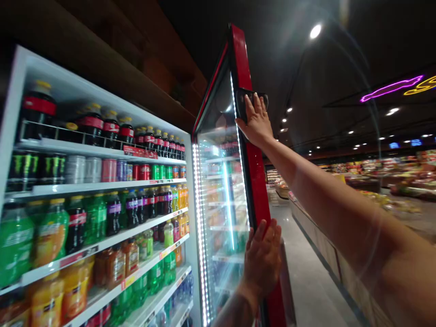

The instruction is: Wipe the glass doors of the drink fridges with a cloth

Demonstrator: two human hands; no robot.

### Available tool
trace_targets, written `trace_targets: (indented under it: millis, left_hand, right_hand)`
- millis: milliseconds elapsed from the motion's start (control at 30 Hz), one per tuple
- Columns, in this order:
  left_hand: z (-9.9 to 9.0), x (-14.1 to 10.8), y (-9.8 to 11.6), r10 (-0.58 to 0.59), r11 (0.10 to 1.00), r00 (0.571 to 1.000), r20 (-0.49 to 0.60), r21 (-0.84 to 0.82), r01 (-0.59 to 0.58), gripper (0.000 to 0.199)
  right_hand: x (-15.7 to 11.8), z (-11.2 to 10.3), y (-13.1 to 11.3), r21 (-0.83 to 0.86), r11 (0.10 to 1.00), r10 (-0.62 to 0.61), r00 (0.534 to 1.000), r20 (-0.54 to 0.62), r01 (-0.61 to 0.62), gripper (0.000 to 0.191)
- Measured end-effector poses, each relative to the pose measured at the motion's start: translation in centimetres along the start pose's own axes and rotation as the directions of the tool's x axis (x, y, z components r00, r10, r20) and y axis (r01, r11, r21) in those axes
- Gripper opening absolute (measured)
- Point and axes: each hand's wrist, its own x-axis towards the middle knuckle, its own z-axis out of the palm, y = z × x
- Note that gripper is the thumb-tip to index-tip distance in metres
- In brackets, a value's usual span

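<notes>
A glass cooler door (221, 181) with a red frame stands swung open in front of me. High on its red outer edge, my right hand (257, 118) presses a dark cloth (241, 102) flat against the frame, fingers stretched over it. Lower down, my left hand (262, 259) rests on the same red edge with its fingers extended and nothing visible in it. Part of the cloth is hidden behind the right hand. Light strips run along the door's inner edge and the cooler's side.
To the left, the open cooler's shelves (112, 250) carry soda bottles, cans and juice bottles. A dark soffit (143, 59) overhangs the cooler. Right of the door are a grey floor aisle (303, 254) and a long wood-sided display (327, 245) with goods.
</notes>
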Motion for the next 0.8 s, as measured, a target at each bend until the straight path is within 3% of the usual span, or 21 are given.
trace_targets:
  millis: [133, 267, 433, 567, 800]
  left_hand:
    - [1.7, 0.8, 0.8, 0.033, 0.994, 0.999, 0.034, -0.108, -0.029, 0.072]
    - [1.8, 0.6, 0.7, 0.068, 0.976, 0.991, 0.111, -0.215, -0.043, 0.075]
    - [1.1, -2.3, -0.4, -0.091, 0.958, 0.976, 0.196, -0.252, 0.14, 0.077]
    - [1.9, -5.3, -1.5, -0.217, 0.933, 0.955, 0.201, -0.244, 0.263, 0.074]
    - [4.7, -7.4, -5.1, -0.297, 0.91, 0.937, 0.183, -0.243, 0.335, 0.07]
  right_hand:
    - [-4.6, 0.2, 1.7, -0.038, 0.994, 0.107, 0.993, 0.041, -0.106, 0.077]
    - [-9.0, 0.1, 1.9, -0.084, 0.981, 0.18, 0.983, 0.022, -0.178, 0.074]
    - [-16.7, -1.3, 0.2, -0.152, 0.959, 0.245, 0.969, 0.019, -0.24, 0.073]
    - [-21.9, -2.3, -0.5, -0.171, 0.959, 0.235, 0.971, 0.051, -0.224, 0.07]
    - [-23.3, -1.7, 2.0, -0.173, 0.969, 0.185, 0.982, 0.039, -0.176, 0.072]
